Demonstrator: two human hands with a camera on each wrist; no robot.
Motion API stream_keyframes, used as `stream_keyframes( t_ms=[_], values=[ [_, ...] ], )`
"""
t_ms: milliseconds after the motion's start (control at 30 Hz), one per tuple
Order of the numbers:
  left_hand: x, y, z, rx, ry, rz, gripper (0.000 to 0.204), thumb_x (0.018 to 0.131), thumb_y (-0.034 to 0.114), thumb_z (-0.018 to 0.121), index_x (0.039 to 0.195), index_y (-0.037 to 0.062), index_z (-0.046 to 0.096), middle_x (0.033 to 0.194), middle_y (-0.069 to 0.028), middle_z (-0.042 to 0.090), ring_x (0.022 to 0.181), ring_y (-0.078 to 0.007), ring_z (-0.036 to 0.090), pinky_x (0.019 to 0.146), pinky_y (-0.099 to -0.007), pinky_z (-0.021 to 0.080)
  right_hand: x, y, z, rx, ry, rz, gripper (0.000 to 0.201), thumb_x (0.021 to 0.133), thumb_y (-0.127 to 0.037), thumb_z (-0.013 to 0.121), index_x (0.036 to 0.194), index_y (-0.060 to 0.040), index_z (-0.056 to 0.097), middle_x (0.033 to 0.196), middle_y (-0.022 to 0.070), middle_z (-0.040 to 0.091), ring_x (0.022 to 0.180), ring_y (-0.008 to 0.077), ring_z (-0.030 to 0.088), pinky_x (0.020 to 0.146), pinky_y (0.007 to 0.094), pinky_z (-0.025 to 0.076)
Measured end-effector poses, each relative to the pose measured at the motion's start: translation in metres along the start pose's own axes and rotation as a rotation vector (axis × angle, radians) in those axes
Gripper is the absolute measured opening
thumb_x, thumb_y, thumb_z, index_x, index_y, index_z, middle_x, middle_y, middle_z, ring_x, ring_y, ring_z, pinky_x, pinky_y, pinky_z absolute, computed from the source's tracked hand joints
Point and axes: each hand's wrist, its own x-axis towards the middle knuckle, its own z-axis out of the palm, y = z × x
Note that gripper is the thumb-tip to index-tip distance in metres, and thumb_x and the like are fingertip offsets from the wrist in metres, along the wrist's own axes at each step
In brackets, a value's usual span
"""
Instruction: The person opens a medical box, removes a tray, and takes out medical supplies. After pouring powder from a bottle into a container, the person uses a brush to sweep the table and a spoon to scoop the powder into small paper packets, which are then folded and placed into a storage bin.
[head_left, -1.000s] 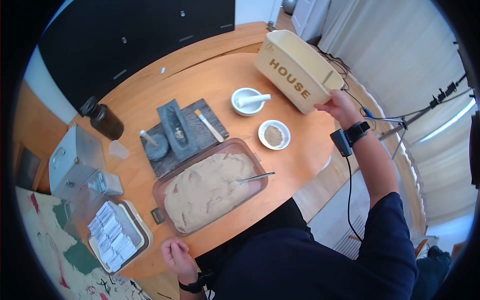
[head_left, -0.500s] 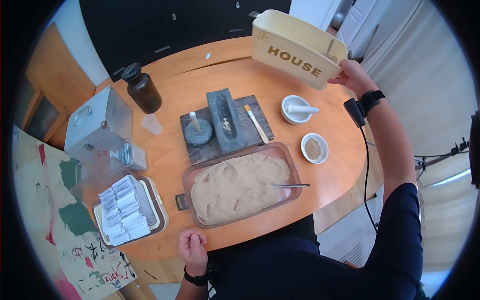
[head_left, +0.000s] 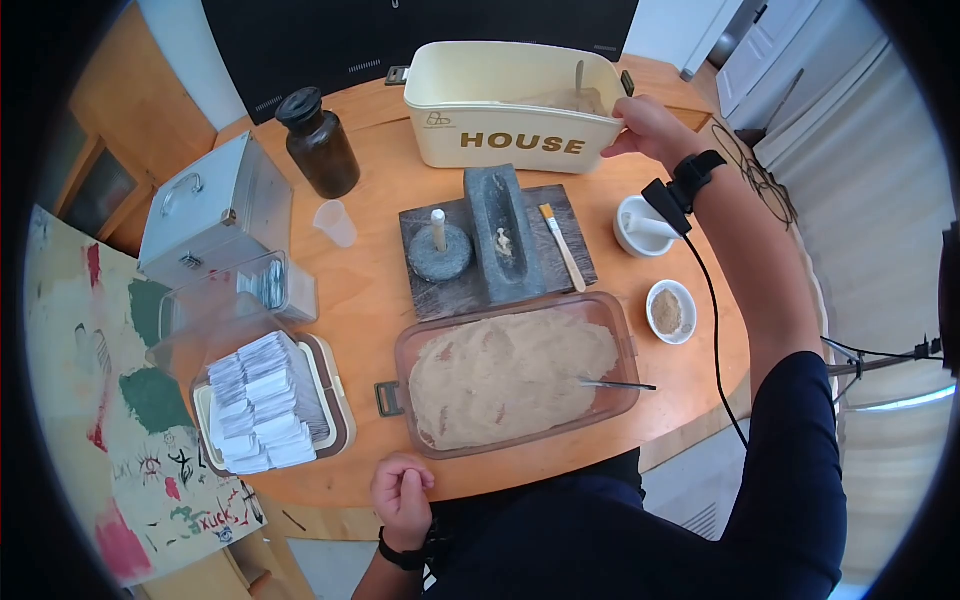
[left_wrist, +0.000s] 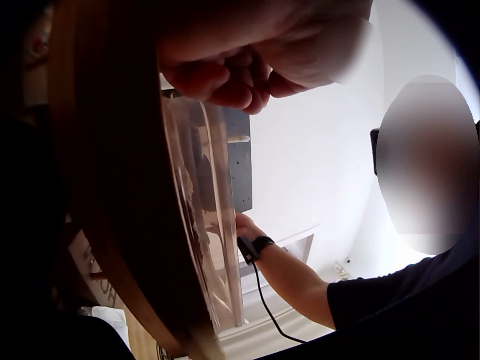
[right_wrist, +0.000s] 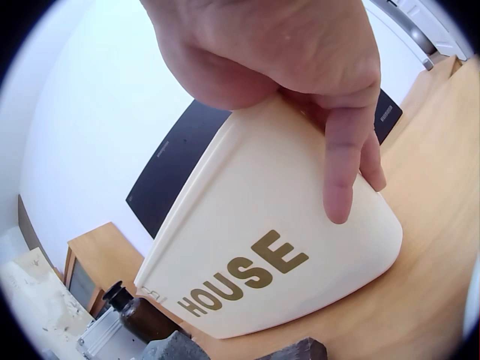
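Observation:
My right hand [head_left: 648,130] grips the right end of a cream bin [head_left: 440,130] lettered HOUSE, at the back of the table. Sandy powder and an upright spoon handle [head_left: 579,75] show inside it. In the right wrist view, fingers reach down the bin's outer wall [right_wrist: 247,195]. My left hand [head_left: 402,497] hangs with loosely curled fingers by the front edge, holding nothing. Near it lies a clear brownish tub of sand [head_left: 500,375] with a metal-handled tool [head_left: 620,384] resting across its right rim. Behind the tub, a dark board [head_left: 425,296] bears a stone trough [head_left: 490,210].
A round grindstone [head_left: 440,255] and a brush [head_left: 565,252] lie on the board. At right stand a mortar with pestle [head_left: 645,230] and a small bowl of powder [head_left: 670,312]. Leftward are a brown bottle [head_left: 322,150], plastic cup [head_left: 336,223], metal case [head_left: 220,205] and paper packets [head_left: 265,405].
My right hand has carried the bin leftward, from beside the mortar to behind the stone trough. The head view has swung left. My left hand stays curled near the table edge.

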Motion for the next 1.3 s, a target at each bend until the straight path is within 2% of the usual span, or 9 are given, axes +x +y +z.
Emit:
stream_keyframes(
  t_ms=[300, 433, 533, 633, 833, 1000, 1067, 1133, 1300],
  values=[
    [0.0, -0.002, -0.002, -0.016, -0.04, 0.016, 0.009, 0.1, 0.005, 0.049, 0.094, 0.0007, 0.054, 0.083, -0.0087, 0.058, 0.068, -0.0118, 0.052, 0.062, -0.0243, 0.043, 0.013, 0.002, -0.001, -0.075, -0.115, 0.062, 0.04, 0.096, -0.012, 0.042, 0.123, 0.0171, 0.048, 0.117, 0.0287, 0.061, 0.091, 0.0378, 0.07, 0.077, 0.0403, 0.064],
    [0.001, 0.0, 0.001, -0.005, -0.021, 0.005, 0.009, 0.099, 0.003, 0.048, 0.094, 0.0006, 0.055, 0.082, -0.0084, 0.058, 0.068, -0.0117, 0.052, 0.062, -0.0241, 0.043, 0.007, 0.002, 0.003, -0.025, -0.073, 0.049, 0.039, 0.097, -0.013, 0.042, 0.123, 0.0156, 0.048, 0.127, 0.0297, 0.055, 0.1, 0.0388, 0.068, 0.08, 0.04, 0.064],
    [0.002, -0.001, 0.001, 0.001, -0.006, -0.015, 0.009, 0.099, 0.003, 0.048, 0.095, 0.0005, 0.055, 0.081, -0.0082, 0.058, 0.069, -0.0113, 0.052, 0.063, -0.0241, 0.043, 0.003, 0.008, -0.001, -0.022, -0.055, 0.021, 0.051, 0.1, -0.034, 0.049, 0.125, 0.0102, 0.05, 0.119, 0.025, 0.058, 0.096, 0.0333, 0.066, 0.076, 0.0386, 0.062],
    [-0.003, -0.009, 0.0, 0.006, -0.009, -0.036, 0.008, 0.099, 0.002, 0.049, 0.097, 0.0004, 0.057, 0.082, -0.0063, 0.058, 0.07, -0.01, 0.052, 0.064, -0.0242, 0.044, -0.003, 0.021, -0.028, -0.234, 0.186, -0.116, 0.079, 0.089, -0.071, 0.054, 0.13, -0.0034, 0.053, 0.116, 0.0162, 0.055, 0.101, 0.0264, 0.058, 0.085, 0.0396, 0.052],
    [0.004, 0.005, 0.011, 0.089, -0.07, -0.074, 0.011, 0.102, 0.004, 0.047, 0.102, 0.0018, 0.057, 0.084, -0.0033, 0.059, 0.073, -0.0091, 0.054, 0.068, -0.0243, 0.046, -0.096, 0.031, -0.048, -0.279, 0.089, -0.215, 0.052, 0.098, -0.046, 0.056, 0.131, -0.0047, 0.058, 0.118, 0.0091, 0.066, 0.108, 0.018, 0.063, 0.085, 0.0325, 0.049],
    [-0.001, 0.041, -0.005, -0.007, -0.068, -0.175, 0.011, 0.102, 0.005, 0.048, 0.106, 0.0017, 0.057, 0.088, -0.0032, 0.059, 0.075, -0.0084, 0.053, 0.07, -0.0243, 0.046, -0.224, 0.035, 0.016, -0.344, -0.113, -0.317, 0.027, 0.099, -0.021, 0.055, 0.118, -0.0034, 0.062, 0.1, 0.0009, 0.066, 0.094, 0.01, 0.062, 0.07, 0.0233, 0.046],
    [-0.002, 0.055, -0.023, 0.248, 0.056, 0.058, 0.009, 0.098, 0.006, 0.058, 0.105, 0.0011, 0.06, 0.088, -0.0026, 0.061, 0.079, -0.0098, 0.057, 0.074, -0.0249, 0.048, -0.253, 0.045, 0.039, -0.258, -0.283, -0.241, 0.019, 0.097, -0.012, 0.057, 0.112, -0.0029, 0.062, 0.098, 0.0013, 0.065, 0.09, 0.0097, 0.062, 0.069, 0.0237, 0.047],
    [0.002, 0.075, -0.052, 0.432, 0.119, 0.174, 0.011, 0.101, 0.003, 0.05, 0.111, 0.0024, 0.055, 0.097, -0.004, 0.059, 0.085, -0.0085, 0.054, 0.076, -0.0239, 0.046, -0.277, 0.056, 0.06, -0.324, -0.415, -0.24, 0.017, 0.096, -0.009, 0.059, 0.111, -0.0011, 0.062, 0.097, 0.002, 0.065, 0.087, 0.0091, 0.06, 0.072, 0.0236, 0.048],
    [0.049, 0.111, -0.161, 0.948, 0.527, 0.225, 0.017, 0.098, 0.009, 0.057, 0.111, -0.0011, 0.06, 0.101, -0.0075, 0.062, 0.091, -0.0148, 0.058, 0.083, -0.0283, 0.048, -0.307, 0.07, 0.112, -0.327, -0.582, -0.21, 0.017, 0.093, -0.004, 0.063, 0.109, 0.0003, 0.064, 0.095, 0.0051, 0.068, 0.087, 0.0103, 0.064, 0.071, 0.0243, 0.051]
  ],
)
